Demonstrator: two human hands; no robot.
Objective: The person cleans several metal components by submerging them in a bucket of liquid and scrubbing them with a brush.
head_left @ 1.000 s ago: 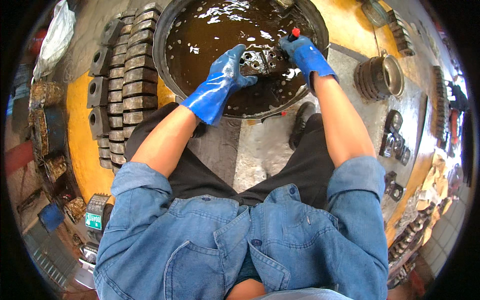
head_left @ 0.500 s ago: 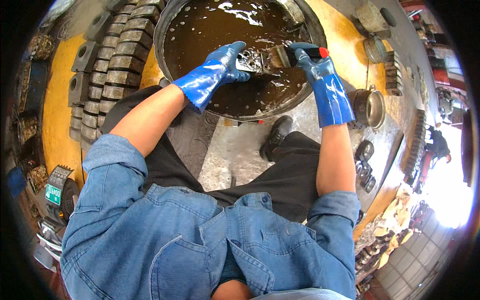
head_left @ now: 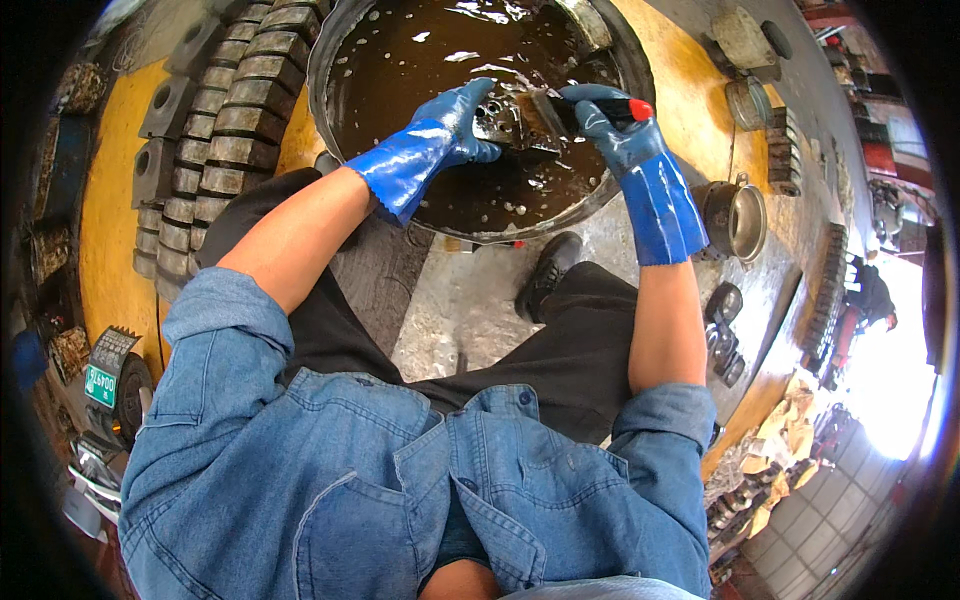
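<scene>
My left hand [head_left: 464, 125], in a blue rubber glove, grips a metal block with round holes [head_left: 493, 122] above the liquid. In my right hand [head_left: 620, 130], gloved the same way, is a paintbrush [head_left: 545, 116] with a black handle and red tip. Its bristles point left and lie against the block's right side. Below both hands is a wide round metal tub [head_left: 322, 105] holding brown, oily liquid [head_left: 385, 75] with bubbles on it. The block's underside is hidden.
Stacked metal blocks [head_left: 243, 125] line the tub's left side. To the right stand a metal ring-shaped housing [head_left: 745, 220], a round can [head_left: 748, 103] and a row of metal parts [head_left: 783, 150]. A second red-tipped tool [head_left: 517, 244] lies under the tub's near rim. Another person [head_left: 872, 295] is far right.
The brush has shifted slightly left and up over the block, and my right wrist has tilted. My left hand keeps its hold on the block, almost in place.
</scene>
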